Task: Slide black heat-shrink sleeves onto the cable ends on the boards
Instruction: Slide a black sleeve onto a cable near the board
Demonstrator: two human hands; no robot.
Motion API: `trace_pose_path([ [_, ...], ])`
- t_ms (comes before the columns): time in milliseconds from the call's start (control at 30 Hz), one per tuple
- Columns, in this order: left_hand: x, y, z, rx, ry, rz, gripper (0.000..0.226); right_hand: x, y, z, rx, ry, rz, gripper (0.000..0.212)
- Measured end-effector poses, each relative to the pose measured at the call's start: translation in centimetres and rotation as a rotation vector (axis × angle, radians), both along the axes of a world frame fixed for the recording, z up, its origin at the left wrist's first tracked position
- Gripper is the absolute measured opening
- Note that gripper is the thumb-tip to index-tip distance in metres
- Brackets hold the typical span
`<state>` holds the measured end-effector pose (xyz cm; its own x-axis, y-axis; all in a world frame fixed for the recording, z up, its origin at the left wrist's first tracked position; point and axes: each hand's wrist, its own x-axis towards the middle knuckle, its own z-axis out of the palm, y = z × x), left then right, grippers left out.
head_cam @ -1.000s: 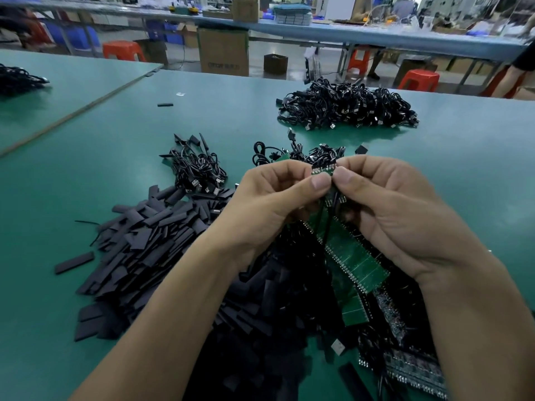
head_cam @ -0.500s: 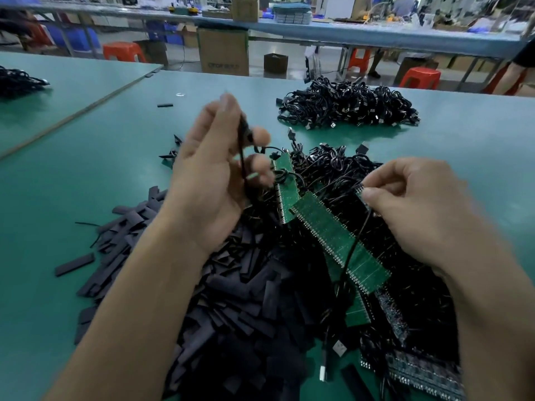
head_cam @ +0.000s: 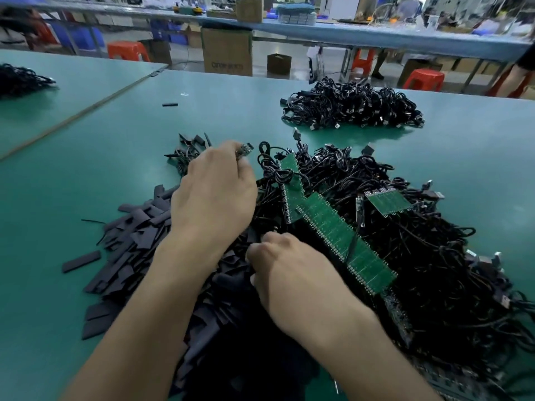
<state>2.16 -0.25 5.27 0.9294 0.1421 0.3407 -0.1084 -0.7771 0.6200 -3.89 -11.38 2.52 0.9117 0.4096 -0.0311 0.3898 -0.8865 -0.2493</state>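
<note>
Heat-shrink sleeves [head_cam: 136, 235] lie heaped at 9 o'clock of the green boards [head_cam: 333, 227], with tangled cables [head_cam: 419, 241] spreading toward 3 (plenty left, I'd judge). The left hand [head_cam: 214, 198] pinches a small cable end [head_cam: 245, 148]. The right hand [head_cam: 289, 273] digs into the sleeves with its fingertips hidden, so I cannot tell its grip.

Green tabletop [head_cam: 86, 175], second green tabletop [head_cam: 72, 82] adjoining at 10 o'clock, large cardboard box [head_cam: 227, 52] on the floor at 12 o'clock, small cardboard box [head_cam: 278, 63] just beside it, red plastic stool [head_cam: 127, 51] at 11 o'clock, second red stool [head_cam: 423, 79] at 1 o'clock, long blue tabletop [head_cam: 376, 36] behind.
</note>
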Motion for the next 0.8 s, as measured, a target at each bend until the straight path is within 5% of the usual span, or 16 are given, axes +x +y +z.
trace_pose_path([
  [400, 0.0, 0.3, -0.2, 0.028, 0.061, -0.064, 0.039, 1.1, 0.5, -2.2, 0.04, -0.025, -0.06, 0.03],
  [700, 0.0, 0.0, -0.7, -0.036, 0.065, -0.163, 0.04, 0.5, -0.5, -1.3, 0.189, -0.044, -0.117, 0.027],
  [800, -0.1, -0.1, -0.8, -0.1, 0.052, -0.172, 0.022, 0.6, -0.8, -0.6, 0.28, -0.076, -0.134, 0.017],
])
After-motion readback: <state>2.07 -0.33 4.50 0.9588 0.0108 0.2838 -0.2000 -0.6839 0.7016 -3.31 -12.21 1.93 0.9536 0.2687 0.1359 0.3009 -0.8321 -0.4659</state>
